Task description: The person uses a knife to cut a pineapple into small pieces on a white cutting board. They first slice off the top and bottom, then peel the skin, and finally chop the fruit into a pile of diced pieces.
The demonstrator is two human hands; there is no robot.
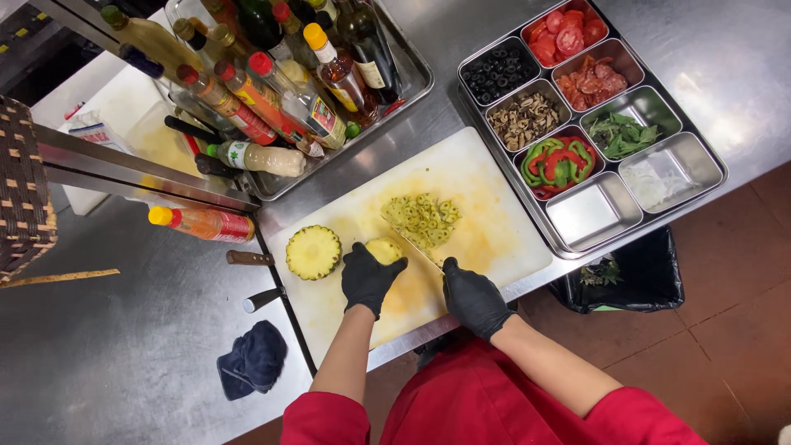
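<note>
Left hand [368, 276] grips the pineapple piece [384, 248] on the cutting board [494, 239]; right hand [471, 297] is closed on the knife [416, 247], blade beside the piece. Best practice: keep fingertips curled back, slice straight down. Cut chunks [422, 218] lie just behind, pineapple half [313, 252] to the left. Steel counter [124, 354], ingredient tray [715, 175], bottles [272, 91], tiled floor [725, 330].

Stainless steel worktop [124, 330] gleaming under bright light, reddish-brown tiled floor [725, 330] beside it, black-lined waste bin [651, 280] tucked under the worktop's edge
</note>
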